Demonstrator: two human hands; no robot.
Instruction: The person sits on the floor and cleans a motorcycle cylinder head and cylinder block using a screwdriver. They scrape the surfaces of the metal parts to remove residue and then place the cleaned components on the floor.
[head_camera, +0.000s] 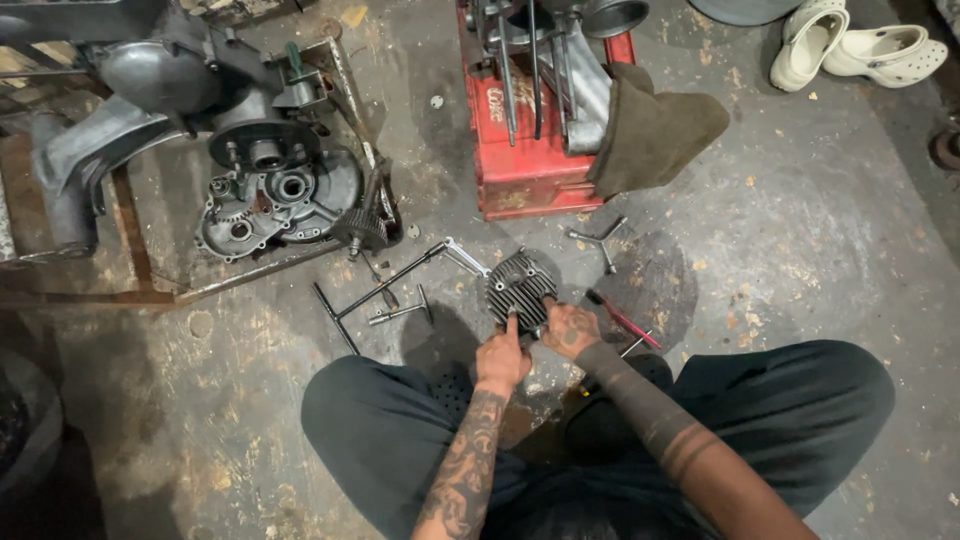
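A round, finned grey cylinder head (519, 285) lies on the concrete floor in front of my knees. My left hand (502, 358) has its index finger pressed against the head's near edge. My right hand (570, 329) grips the head's lower right side. Both forearms come up from between my legs in dark trousers.
An opened engine case (270, 205) with gears rests on a rusty metal frame at the left. A red crate (520, 150) with parts and a brown rag (650, 130) stands beyond. T-handle wrenches (385, 290), a three-way wrench (597, 240) and a red-handled screwdriver (622, 320) lie around. White clogs (850, 45) sit top right.
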